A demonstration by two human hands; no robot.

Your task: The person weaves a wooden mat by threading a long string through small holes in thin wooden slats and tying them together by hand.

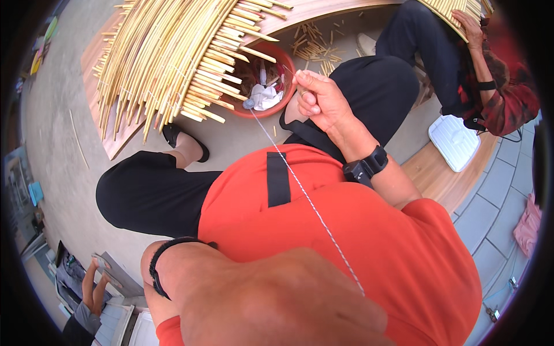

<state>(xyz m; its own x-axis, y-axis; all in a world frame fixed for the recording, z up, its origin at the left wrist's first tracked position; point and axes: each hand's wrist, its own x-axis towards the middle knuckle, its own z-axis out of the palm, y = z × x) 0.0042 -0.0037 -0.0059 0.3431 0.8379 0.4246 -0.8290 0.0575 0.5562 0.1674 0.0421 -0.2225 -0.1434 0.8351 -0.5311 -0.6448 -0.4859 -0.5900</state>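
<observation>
On the table (277, 23) I see the stick mat (164, 52), its edge over a red bucket (287, 95). The left hand (323, 291) blurs near my camera; its grip I can't tell. Twisted cord (306, 192) runs from a grey ball (249, 104) toward it. The right hand (322, 101) pinches a thin piece (289, 72).

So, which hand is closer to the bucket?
Right. The right hand is just right of the bucket in the picture; the left hand is much lower, close to the camera.
</observation>
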